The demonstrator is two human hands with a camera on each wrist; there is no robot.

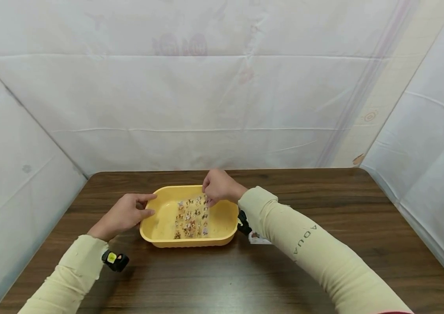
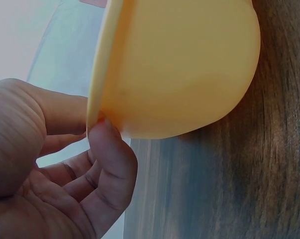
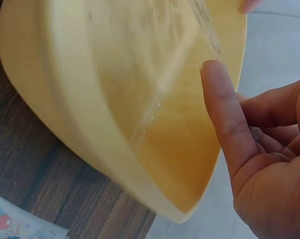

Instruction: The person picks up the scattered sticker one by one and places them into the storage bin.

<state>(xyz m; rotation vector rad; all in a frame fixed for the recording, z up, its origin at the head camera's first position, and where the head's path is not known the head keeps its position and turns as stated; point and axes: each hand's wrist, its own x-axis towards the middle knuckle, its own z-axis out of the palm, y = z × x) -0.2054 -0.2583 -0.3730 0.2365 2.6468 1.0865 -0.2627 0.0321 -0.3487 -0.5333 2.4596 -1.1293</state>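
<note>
A yellow plastic basin [image 1: 225,221] sits on the table, and in it lies a clear sticker sheet [image 1: 192,218] printed with rows of small brown animal figures. At the basin's left end, my left hand [image 1: 127,212] pinches the rim [image 2: 96,74] between thumb and fingers. My right hand [image 1: 222,187] reaches over the far right part of the basin and pinches the sheet's upper right corner. In the right wrist view the thumb [image 3: 222,99] is stretched towards the sheet's edge, with the other fingers curled behind it.
A dark wood-grain table [image 1: 229,279] bears the basin. To the basin's right, partly under my right wrist, lies a small white printed sheet [image 1: 259,240]. White cloth walls [image 1: 222,96] stand behind the table and at both sides.
</note>
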